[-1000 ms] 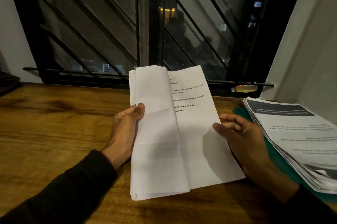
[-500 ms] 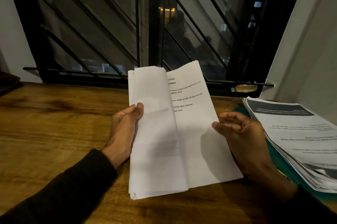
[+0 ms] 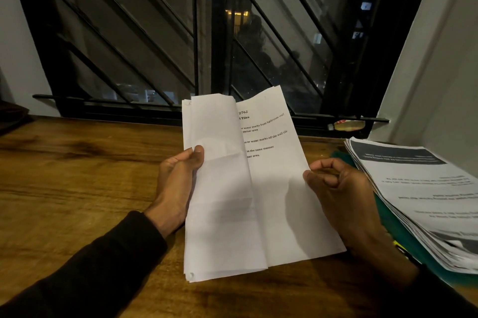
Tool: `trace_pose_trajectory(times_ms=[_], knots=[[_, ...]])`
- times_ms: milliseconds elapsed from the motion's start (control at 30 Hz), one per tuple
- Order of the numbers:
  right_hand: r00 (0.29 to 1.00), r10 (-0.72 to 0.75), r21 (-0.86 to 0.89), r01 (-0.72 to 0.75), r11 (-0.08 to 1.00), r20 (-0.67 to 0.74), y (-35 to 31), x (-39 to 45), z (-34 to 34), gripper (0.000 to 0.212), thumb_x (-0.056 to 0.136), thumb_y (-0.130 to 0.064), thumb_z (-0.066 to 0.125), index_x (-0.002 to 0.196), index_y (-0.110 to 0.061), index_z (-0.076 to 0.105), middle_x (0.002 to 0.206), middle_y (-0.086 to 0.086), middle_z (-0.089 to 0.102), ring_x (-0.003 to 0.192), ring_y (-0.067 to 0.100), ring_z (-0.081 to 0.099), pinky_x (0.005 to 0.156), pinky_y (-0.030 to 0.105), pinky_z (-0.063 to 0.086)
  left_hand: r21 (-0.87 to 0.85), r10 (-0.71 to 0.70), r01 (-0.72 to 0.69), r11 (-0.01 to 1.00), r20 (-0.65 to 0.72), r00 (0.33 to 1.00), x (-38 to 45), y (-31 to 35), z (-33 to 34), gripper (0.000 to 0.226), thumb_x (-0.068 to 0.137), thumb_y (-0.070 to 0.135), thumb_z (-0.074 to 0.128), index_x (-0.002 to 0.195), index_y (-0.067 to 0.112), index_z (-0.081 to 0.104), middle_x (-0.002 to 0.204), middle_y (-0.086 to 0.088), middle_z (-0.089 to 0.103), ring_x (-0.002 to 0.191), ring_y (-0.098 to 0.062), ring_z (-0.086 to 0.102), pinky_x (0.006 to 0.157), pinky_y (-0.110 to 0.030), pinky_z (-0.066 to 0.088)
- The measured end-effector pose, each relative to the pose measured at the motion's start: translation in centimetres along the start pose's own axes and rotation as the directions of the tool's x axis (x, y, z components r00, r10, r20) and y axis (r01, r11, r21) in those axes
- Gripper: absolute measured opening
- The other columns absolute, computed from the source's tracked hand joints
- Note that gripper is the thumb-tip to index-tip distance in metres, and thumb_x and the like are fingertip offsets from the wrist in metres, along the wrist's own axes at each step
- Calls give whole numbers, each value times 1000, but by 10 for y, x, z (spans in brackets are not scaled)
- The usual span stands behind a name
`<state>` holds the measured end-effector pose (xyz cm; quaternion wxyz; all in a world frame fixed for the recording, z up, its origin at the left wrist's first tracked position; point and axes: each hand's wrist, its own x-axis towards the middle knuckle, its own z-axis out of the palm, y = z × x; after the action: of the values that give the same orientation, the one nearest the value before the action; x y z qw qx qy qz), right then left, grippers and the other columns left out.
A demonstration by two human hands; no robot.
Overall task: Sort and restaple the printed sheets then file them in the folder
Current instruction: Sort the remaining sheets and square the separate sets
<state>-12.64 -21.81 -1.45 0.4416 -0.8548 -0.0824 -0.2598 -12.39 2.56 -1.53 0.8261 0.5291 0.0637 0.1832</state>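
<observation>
Looking down from the head camera, a bundle of printed sheets (image 3: 258,188) is held upright over a wooden table (image 3: 77,175), its lower edge close to the tabletop. The left hand (image 3: 178,183) grips the bundle's left edge, thumb pressed on the front of the folded-over blank pages and fingers curled behind. Those turned pages cover the left half of the bundle; the exposed right half shows lines of printed text. The right hand (image 3: 341,190) sits at the bundle's right edge with its fingers curled toward the palm; the thumb tip touches the paper's edge, but whether it truly pinches the sheet cannot be told. Both arms wear dark sleeves. To the right, a thick stack of printed papers (image 3: 419,188) lies flat with its text upside down, resting on a green folder (image 3: 403,237) whose edge shows beneath it. Behind the table stands a dark window with a black diagonal grille (image 3: 155,40), and a small bottle (image 3: 346,125) lies on the sill near the right wall.
</observation>
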Motion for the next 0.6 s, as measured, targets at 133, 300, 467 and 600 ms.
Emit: trace_pose_trajectory(times_ms=[133, 300, 467, 600], knots=[[995, -92, -89, 89, 992, -31, -2, 0, 1, 11, 87, -18, 68, 82, -24, 61, 75, -17, 60, 68, -1, 56, 61, 9, 38, 7, 7, -7, 1000, -4, 1000, -1, 0, 0, 18, 94, 10, 62, 80, 20, 65, 64, 15, 72, 59, -3, 69, 49, -13, 51], [982, -185, -123, 178, 976, -45, -6, 0, 1, 10, 87, -21, 68, 81, -18, 60, 77, -7, 65, 67, 6, 59, 63, 15, 43, 14, 15, -15, 1000, -6, 1000, 0, -1, 0, 18, 94, 10, 62, 79, 20, 65, 63, 16, 72, 56, 0, 68, 48, -12, 50], [911, -97, 461, -109, 880, 401, -30, -11, -5, 37, 78, -60, 63, 97, -28, 67, 105, -13, 69, 96, 1, 64, 79, 21, 55, 22, -21, 21, 1000, -17, 1000, 3, -3, -3, 11, 93, 11, 64, 86, 15, 72, 80, 5, 77, 71, -11, 73, 59, -21, 55], [768, -249, 340, 44, 939, 590, -46, -33, 3, 39, 81, -53, 66, 119, -48, 59, 145, -40, 27, 135, -15, 26, 110, 23, 33, 28, -33, 33, 999, 12, 999, 4, -3, -4, 12, 94, 12, 62, 94, 10, 73, 92, -2, 77, 81, -17, 73, 69, -27, 58]])
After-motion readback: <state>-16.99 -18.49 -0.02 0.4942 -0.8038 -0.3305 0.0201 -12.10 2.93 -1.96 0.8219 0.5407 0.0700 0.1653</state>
